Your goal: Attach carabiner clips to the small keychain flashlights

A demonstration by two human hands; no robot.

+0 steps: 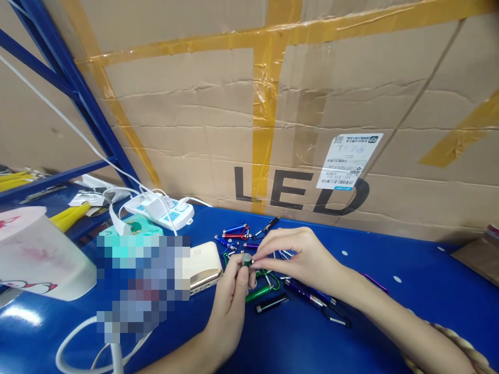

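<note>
Several carabiner pens [236, 231] lie around the hands [300, 254], beside a power bank [205, 265].

A warehouse-like assembly workspace is indicated by the glossy blue workbench [304, 353] beneath the fingers [280, 248], the huge brown cardboard carton [195, 130] with yellow tape beyond them, and the dark blue steel shelving rack [74, 88] left of them.
</note>
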